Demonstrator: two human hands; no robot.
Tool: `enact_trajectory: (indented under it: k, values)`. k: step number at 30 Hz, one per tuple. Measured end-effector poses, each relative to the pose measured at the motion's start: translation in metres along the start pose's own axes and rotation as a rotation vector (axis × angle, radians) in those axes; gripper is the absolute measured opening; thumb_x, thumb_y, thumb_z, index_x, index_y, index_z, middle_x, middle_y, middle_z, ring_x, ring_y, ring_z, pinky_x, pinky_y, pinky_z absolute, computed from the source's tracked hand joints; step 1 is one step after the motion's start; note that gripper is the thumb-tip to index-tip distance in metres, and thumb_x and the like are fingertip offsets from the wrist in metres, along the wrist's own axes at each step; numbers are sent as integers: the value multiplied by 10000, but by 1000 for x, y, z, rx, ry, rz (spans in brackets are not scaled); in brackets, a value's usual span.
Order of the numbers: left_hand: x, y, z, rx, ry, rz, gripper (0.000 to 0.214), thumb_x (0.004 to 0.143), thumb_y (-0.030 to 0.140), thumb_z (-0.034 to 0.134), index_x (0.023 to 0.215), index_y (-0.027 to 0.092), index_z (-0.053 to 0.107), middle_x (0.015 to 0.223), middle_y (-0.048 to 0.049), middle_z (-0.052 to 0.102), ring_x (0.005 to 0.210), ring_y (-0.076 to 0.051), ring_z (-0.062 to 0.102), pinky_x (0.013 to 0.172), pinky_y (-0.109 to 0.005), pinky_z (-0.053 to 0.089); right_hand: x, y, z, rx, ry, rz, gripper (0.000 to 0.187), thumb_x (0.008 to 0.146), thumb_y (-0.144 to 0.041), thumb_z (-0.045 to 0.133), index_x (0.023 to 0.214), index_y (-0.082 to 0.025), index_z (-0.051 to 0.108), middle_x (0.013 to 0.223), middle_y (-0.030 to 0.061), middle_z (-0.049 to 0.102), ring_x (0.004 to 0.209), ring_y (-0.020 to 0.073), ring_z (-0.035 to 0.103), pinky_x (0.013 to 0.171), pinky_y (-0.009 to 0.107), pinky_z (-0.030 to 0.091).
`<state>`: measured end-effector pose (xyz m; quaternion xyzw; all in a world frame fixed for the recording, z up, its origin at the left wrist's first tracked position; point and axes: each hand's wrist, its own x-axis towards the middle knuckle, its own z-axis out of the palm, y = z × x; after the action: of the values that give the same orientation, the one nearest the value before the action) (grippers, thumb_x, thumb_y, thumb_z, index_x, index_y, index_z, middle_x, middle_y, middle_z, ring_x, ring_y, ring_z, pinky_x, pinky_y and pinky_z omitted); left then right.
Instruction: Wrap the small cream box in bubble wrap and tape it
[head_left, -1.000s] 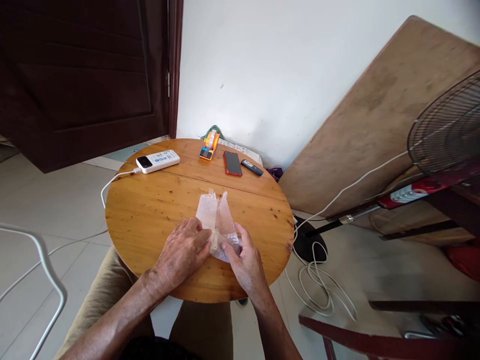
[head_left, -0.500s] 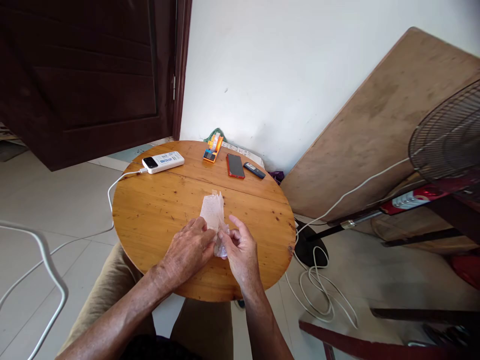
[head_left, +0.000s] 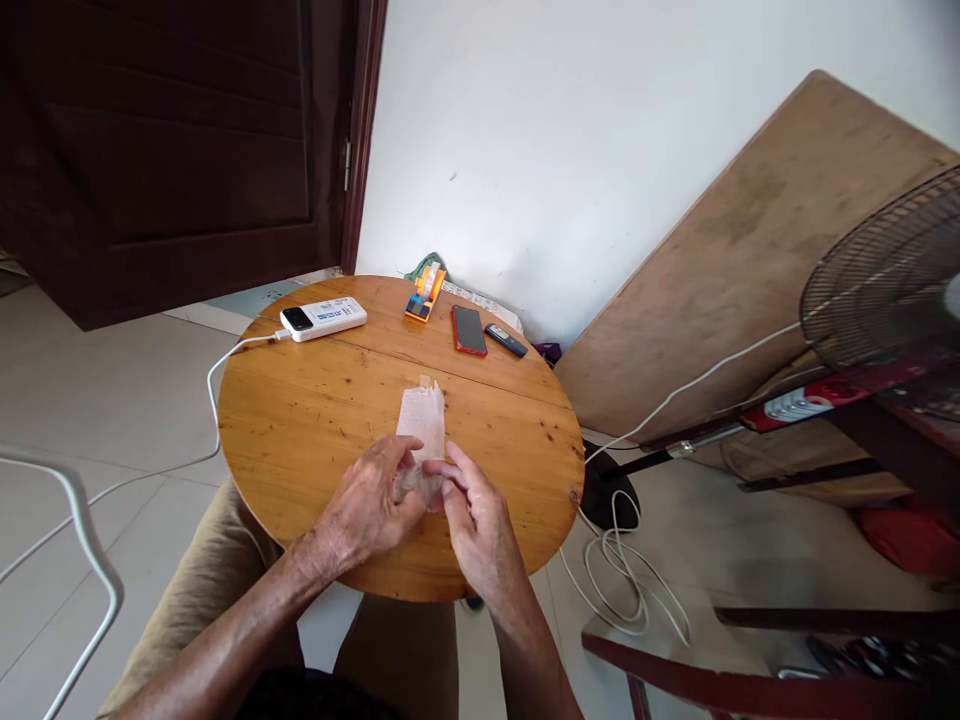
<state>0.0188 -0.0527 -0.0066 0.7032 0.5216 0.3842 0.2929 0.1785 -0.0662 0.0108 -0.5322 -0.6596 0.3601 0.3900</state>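
Observation:
A strip of translucent, whitish plastic wrap that looks like bubble wrap (head_left: 422, 415) lies on the round wooden table (head_left: 300, 420), its far end flat and its near end gathered between my hands. My left hand (head_left: 367, 500) is curled at the strip's left side, fingers and thumb on its near part. From the right, my right hand (head_left: 480, 510) pinches the near right edge between thumb and fingers. The near end is partly hidden by my hands, and whether something is inside cannot be seen.
Toward the table's far side are a white power bank (head_left: 326, 318) with a cable, an orange tape dispenser (head_left: 426, 292), a red-edged phone (head_left: 469, 330) and a small dark device (head_left: 506, 340). A fan (head_left: 885, 290) stands right, with coiled cable (head_left: 619, 560) on the floor.
My left hand's fingers have spread from their tighter grip, and my right hand's fingers have come in over the wrap. The near end sits more open between my hands. The view has shifted slightly.

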Motion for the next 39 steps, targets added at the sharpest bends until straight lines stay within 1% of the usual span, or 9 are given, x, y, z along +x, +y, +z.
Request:
enact_trajectory:
  k: [4, 9, 12, 16, 20, 25, 31, 36, 39]
  values:
    - [5, 3, 3, -24, 26, -127, 353, 794, 313, 607, 1122, 185, 575, 873, -19, 643, 773, -186, 623, 729, -331, 490, -4, 4, 1, -34, -19, -81, 504, 929, -202, 427, 1432, -216, 424, 1176, 106, 706, 956, 204, 701, 822, 351, 589]
    - [9, 7, 14, 74, 55, -126, 258, 810, 198, 551, 1065, 179, 591, 858, -23, 620, 774, -184, 602, 708, -317, 471, 1, 5, -6, 43, -75, -46, 513, 946, -203, 403, 1456, -226, 364, 1172, 106, 700, 713, 141, 671, 753, 333, 588]
    - [9, 6, 15, 110, 64, -120, 291, 773, 128, 554, 1058, 180, 589, 865, -20, 616, 769, -175, 594, 714, -303, 471, 7, 11, -13, 99, 1, -20, 437, 944, -237, 440, 1381, -227, 436, 1126, 92, 693, 629, 115, 635, 671, 302, 574]
    - [12, 5, 12, 171, 38, -110, 223, 755, 133, 580, 968, 180, 627, 846, -24, 618, 766, -175, 588, 730, -302, 463, 15, 26, -18, 25, 122, -13, 270, 902, -272, 546, 1158, -205, 600, 931, 46, 689, 624, 128, 617, 609, 272, 539]
    - [17, 5, 5, 207, -27, -107, 204, 747, 136, 568, 908, 188, 680, 823, -24, 620, 725, -169, 578, 705, -300, 452, 22, 33, -14, -63, 90, -95, 179, 904, -235, 552, 1018, -211, 688, 888, 46, 676, 755, 163, 642, 669, 274, 525]
    - [18, 6, -1, 260, -55, -79, 262, 762, 150, 559, 974, 189, 708, 853, -38, 643, 726, -173, 587, 722, -314, 470, 28, 24, -3, -90, 34, -208, 214, 935, -202, 519, 963, -231, 728, 890, 47, 663, 838, 170, 636, 763, 293, 504]
    - [15, 1, 0, 266, -20, 17, 479, 774, 149, 552, 1247, 197, 619, 886, -42, 645, 749, -180, 602, 741, -321, 509, 38, 24, -2, -134, -69, -190, 238, 952, -209, 494, 908, -215, 727, 902, 46, 653, 870, 175, 622, 814, 311, 485]
    - [14, 0, 4, 312, -54, 12, 356, 795, 187, 559, 1124, 231, 687, 957, -57, 647, 889, -210, 631, 834, -342, 522, 45, 25, -12, -23, -188, -190, 271, 953, -283, 479, 917, -219, 740, 946, 52, 710, 925, 201, 658, 876, 335, 498]
    - [18, 0, 6, 331, -76, -29, 269, 819, 232, 557, 1045, 207, 699, 986, -68, 640, 923, -220, 637, 831, -338, 528, 56, 31, -23, -21, -78, -81, 224, 889, -333, 562, 959, -221, 743, 1023, 63, 734, 968, 227, 667, 890, 354, 510]
